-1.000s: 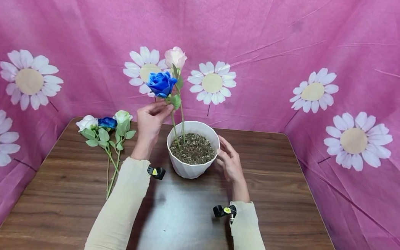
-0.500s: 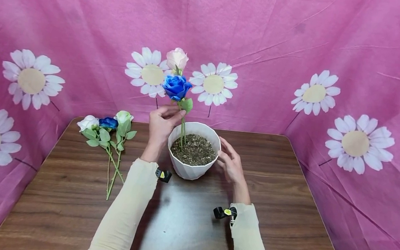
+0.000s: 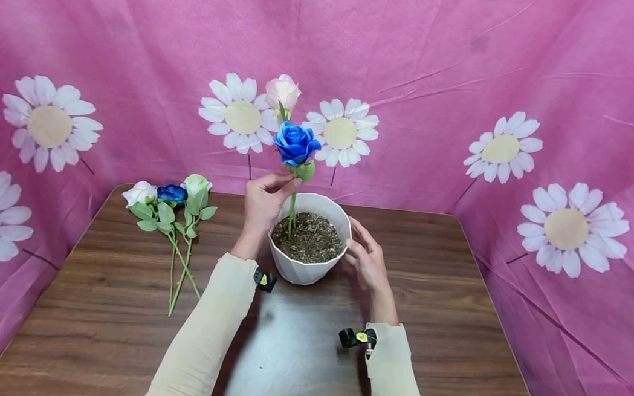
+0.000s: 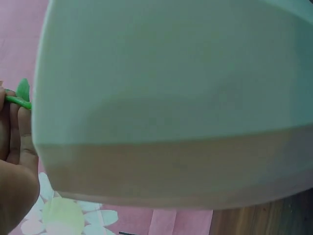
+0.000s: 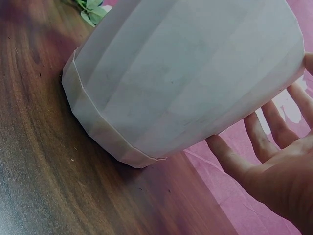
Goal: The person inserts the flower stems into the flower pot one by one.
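Observation:
My left hand (image 3: 264, 204) pinches the stem of a blue rose (image 3: 297, 143) just under its bloom. That stem stands upright in the white faceted pot (image 3: 302, 274), its lower end at the dark soil (image 3: 317, 240). Directly behind rises a pale pink rose (image 3: 283, 93), its stem overlapping the blue one's. In the left wrist view the pot wall (image 4: 171, 98) covers most of the picture, with green stem (image 4: 18, 101) showing between the fingers. My right hand (image 3: 369, 262) rests fingertips on the pot's right side; the right wrist view shows these fingers (image 5: 227, 154) spread and extended.
Left of the pot, a white rose (image 3: 140, 194), a dark blue rose (image 3: 172, 193) and a pale green-white rose (image 3: 196, 184) lie on the brown wooden table (image 3: 437, 363). A pink cloth (image 3: 424, 41) printed with daisies hangs around the back and sides.
My left hand has carried the blue rose's bloom rightward and slightly down, bringing its stem from slanted to nearly upright. The right hand has stayed against the pot.

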